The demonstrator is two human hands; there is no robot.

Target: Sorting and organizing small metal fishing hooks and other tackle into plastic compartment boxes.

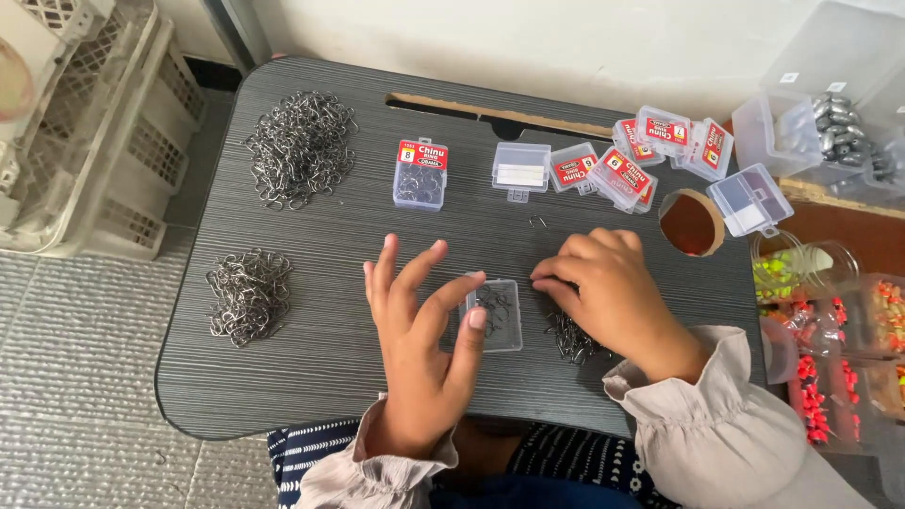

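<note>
On the ribbed grey lap table (339, 311), two heaps of thin metal hooks (300, 146) lie at ten and nine o'clock, and small clear plastic boxes (622, 174) with red labels cluster at one o'clock beside a round hole in the top. The left hand (419, 320), fingers spread, steadies with thumb and forefinger a small open clear box (497, 313) of hooks at centre. The right hand (608, 287), fingers curled narrow, rests on a little hook pile (570, 339) just at its three o'clock.

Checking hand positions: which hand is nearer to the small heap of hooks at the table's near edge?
Right. The right hand rests directly over the small heap of hooks, partly covering it. The left hand is farther left, beyond the open clear box.
</note>
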